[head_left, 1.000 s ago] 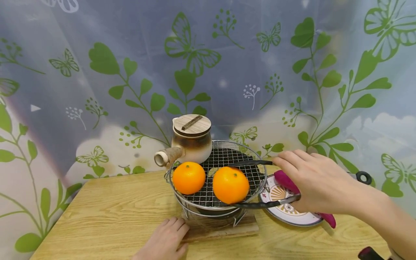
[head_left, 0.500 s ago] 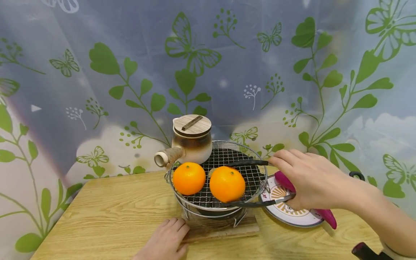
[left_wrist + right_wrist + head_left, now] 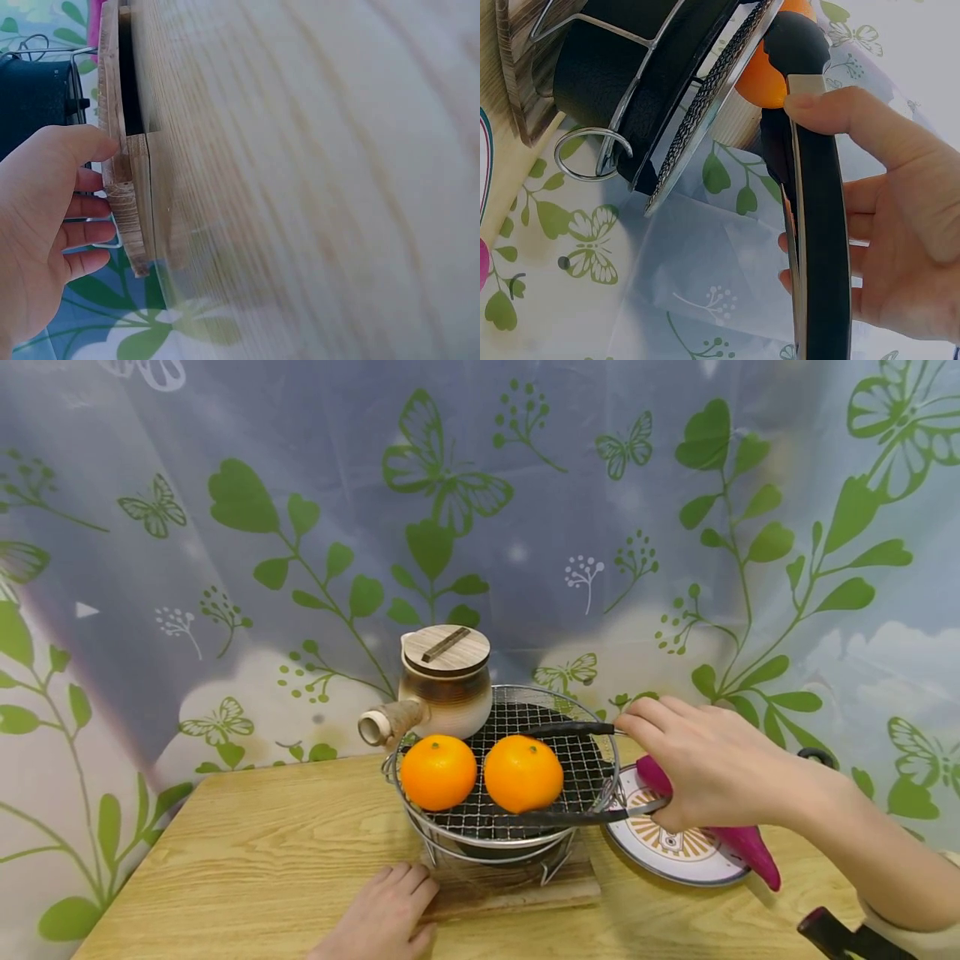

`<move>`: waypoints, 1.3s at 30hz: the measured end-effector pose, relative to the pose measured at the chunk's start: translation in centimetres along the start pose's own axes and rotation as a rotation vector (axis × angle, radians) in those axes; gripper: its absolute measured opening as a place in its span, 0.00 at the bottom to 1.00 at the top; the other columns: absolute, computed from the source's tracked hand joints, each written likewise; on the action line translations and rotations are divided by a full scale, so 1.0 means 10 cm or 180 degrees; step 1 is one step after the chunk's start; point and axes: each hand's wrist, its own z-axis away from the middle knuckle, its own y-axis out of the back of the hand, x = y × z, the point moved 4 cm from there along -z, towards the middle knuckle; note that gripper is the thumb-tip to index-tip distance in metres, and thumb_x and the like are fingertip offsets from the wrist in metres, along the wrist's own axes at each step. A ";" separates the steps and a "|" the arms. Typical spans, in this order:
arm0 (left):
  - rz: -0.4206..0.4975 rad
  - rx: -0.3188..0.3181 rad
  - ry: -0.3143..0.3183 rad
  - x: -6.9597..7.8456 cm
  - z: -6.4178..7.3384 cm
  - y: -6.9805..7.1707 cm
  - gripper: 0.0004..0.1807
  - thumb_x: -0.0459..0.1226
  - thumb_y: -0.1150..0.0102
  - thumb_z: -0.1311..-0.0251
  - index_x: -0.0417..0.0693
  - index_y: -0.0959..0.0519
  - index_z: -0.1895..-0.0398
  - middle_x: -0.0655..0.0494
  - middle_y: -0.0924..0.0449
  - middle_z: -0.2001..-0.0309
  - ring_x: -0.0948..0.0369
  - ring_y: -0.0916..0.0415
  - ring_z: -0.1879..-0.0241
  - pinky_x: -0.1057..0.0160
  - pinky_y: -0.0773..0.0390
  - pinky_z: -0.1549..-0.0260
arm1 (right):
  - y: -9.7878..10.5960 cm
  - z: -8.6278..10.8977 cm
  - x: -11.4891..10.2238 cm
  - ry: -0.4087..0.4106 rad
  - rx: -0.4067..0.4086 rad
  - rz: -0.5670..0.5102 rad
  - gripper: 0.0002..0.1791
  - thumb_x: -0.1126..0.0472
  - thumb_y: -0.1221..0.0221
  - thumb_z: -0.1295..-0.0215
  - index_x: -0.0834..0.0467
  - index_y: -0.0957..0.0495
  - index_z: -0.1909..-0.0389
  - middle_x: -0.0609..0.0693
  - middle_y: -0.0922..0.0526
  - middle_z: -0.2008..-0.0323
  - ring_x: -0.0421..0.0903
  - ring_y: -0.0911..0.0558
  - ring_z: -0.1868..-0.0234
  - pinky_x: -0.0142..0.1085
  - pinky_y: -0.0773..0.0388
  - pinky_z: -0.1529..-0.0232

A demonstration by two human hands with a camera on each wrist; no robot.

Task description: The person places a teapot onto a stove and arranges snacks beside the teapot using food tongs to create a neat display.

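A backdrop [image 3: 555, 527] is hanging behind the worktop [image 3: 262, 852]. The right hand [image 3: 708, 764] is gripping tongs [image 3: 573, 817] straddling the orange [image 3: 523, 772] on the grill [image 3: 583, 777], at 3 o'clock from the second orange [image 3: 438, 773]; the left hand [image 3: 386, 914] is loosely touching the board [image 3: 525, 893]. Probably firm and slippery, the orange is needing mid-height contact.

Pot [image 3: 453, 706]: brown above, pale below; it is topped with a round wooden lid [image 3: 447, 647], and a stubby handle [image 3: 396, 720] is seen.
Plate [image 3: 693, 864]: white with a brown picture; it is set on the table [image 3: 262, 831].
Pink thing [image 3: 752, 853]: it is laid across the plate, partly hidden.
Cloth [image 3: 315, 435]: blue and white; it is printed with green leaves and butterflies.
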 end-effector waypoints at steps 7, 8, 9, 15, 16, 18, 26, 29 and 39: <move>-0.0034 -0.0011 -0.0017 0.01 0.00 0.00 0.16 0.46 0.39 0.52 0.47 0.23 0.63 0.56 0.26 0.64 0.58 0.29 0.63 0.60 0.27 0.64 | 0.00 -0.01 0.01 -0.0046 -0.0126 -0.0103 0.46 0.50 0.30 0.73 0.63 0.30 0.45 0.52 0.26 0.52 0.48 0.27 0.55 0.36 0.29 0.74; -0.0022 -0.0025 -0.0006 0.01 0.00 0.00 0.16 0.46 0.39 0.52 0.47 0.23 0.63 0.55 0.26 0.64 0.58 0.29 0.63 0.60 0.27 0.64 | 0.00 -0.01 0.01 -0.0049 -0.0138 -0.0105 0.46 0.50 0.30 0.73 0.63 0.30 0.45 0.52 0.27 0.52 0.48 0.27 0.55 0.36 0.29 0.74; -0.0010 -0.0018 0.0005 0.01 0.00 0.00 0.16 0.46 0.39 0.52 0.47 0.23 0.63 0.55 0.26 0.64 0.58 0.29 0.63 0.60 0.27 0.64 | 0.01 -0.01 0.01 -0.0049 -0.0148 -0.0104 0.46 0.50 0.30 0.73 0.63 0.30 0.45 0.51 0.27 0.51 0.48 0.27 0.55 0.36 0.29 0.74; 0.0016 0.0115 0.0020 0.00 -0.01 0.01 0.17 0.46 0.37 0.54 0.47 0.23 0.63 0.56 0.27 0.65 0.58 0.29 0.64 0.60 0.27 0.65 | 0.04 -0.02 0.00 -0.0008 -0.0146 -0.0089 0.46 0.49 0.30 0.72 0.62 0.29 0.45 0.51 0.27 0.52 0.48 0.26 0.55 0.36 0.29 0.75; 0.0019 0.0109 0.0015 0.00 -0.01 0.01 0.17 0.46 0.37 0.54 0.47 0.23 0.63 0.56 0.27 0.65 0.58 0.29 0.64 0.60 0.27 0.65 | 0.05 -0.01 0.00 -0.0016 -0.0155 -0.0097 0.46 0.49 0.30 0.72 0.62 0.29 0.45 0.51 0.27 0.52 0.48 0.26 0.55 0.36 0.29 0.75; 0.0040 0.0051 0.0022 0.00 -0.01 0.00 0.16 0.46 0.37 0.53 0.47 0.23 0.63 0.56 0.27 0.65 0.59 0.29 0.64 0.61 0.27 0.65 | 0.05 -0.01 0.01 -0.0039 -0.0188 -0.0128 0.46 0.49 0.30 0.73 0.62 0.29 0.45 0.51 0.27 0.51 0.48 0.27 0.54 0.36 0.29 0.74; -0.0035 0.0087 -0.0008 0.01 -0.01 -0.01 0.16 0.47 0.37 0.54 0.48 0.23 0.65 0.57 0.27 0.66 0.59 0.30 0.65 0.62 0.28 0.66 | 0.02 0.00 0.00 -0.0066 -0.0230 -0.0137 0.45 0.49 0.30 0.72 0.63 0.29 0.46 0.51 0.27 0.52 0.48 0.27 0.55 0.36 0.29 0.75; -0.0034 0.0098 -0.0011 0.02 -0.01 -0.01 0.16 0.47 0.38 0.54 0.48 0.23 0.65 0.57 0.27 0.66 0.59 0.30 0.65 0.62 0.28 0.66 | 0.01 0.00 0.01 -0.0087 -0.0271 -0.0169 0.44 0.50 0.30 0.72 0.63 0.30 0.46 0.51 0.27 0.52 0.48 0.27 0.55 0.35 0.30 0.76; 0.0064 -0.0124 0.0061 0.00 -0.02 -0.01 0.17 0.47 0.40 0.50 0.47 0.23 0.61 0.53 0.25 0.60 0.57 0.28 0.61 0.60 0.26 0.63 | -0.01 0.00 0.03 -0.0164 -0.0359 -0.0270 0.45 0.51 0.31 0.71 0.63 0.30 0.45 0.51 0.28 0.51 0.48 0.27 0.53 0.34 0.30 0.75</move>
